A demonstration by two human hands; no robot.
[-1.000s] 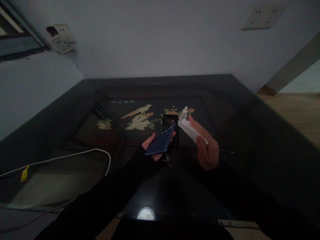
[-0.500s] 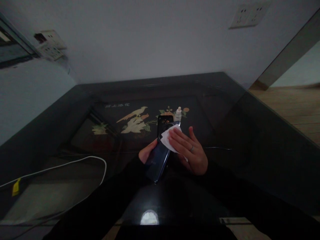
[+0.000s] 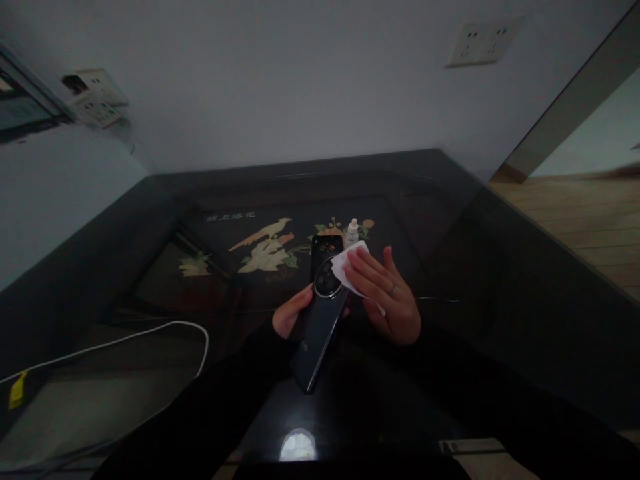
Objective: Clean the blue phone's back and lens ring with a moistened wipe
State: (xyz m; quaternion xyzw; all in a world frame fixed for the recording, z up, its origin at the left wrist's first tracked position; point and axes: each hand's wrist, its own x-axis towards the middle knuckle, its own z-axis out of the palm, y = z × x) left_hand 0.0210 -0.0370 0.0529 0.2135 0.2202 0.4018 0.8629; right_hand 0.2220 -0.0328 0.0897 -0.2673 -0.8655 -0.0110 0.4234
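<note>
My left hand grips a dark phone by its edge, back side up, with the round camera ring facing me. My right hand presses a white tissue against the phone's top beside the camera ring, fingers closed over the tissue. A ring shows on one finger of that hand. Both sleeves are black. A second dark phone or case lies flat on the table just beyond, partly hidden by the held phone.
The dark glass-topped table has an inlaid bird-and-flower picture. A small white dropper bottle stands behind the hands. A white cable loops at the left. Wall sockets sit above; wooden floor at right.
My left hand turned the phone upright toward me so its camera ring shows. My right hand brought the tissue from the side onto the phone's top and is pressed there.
</note>
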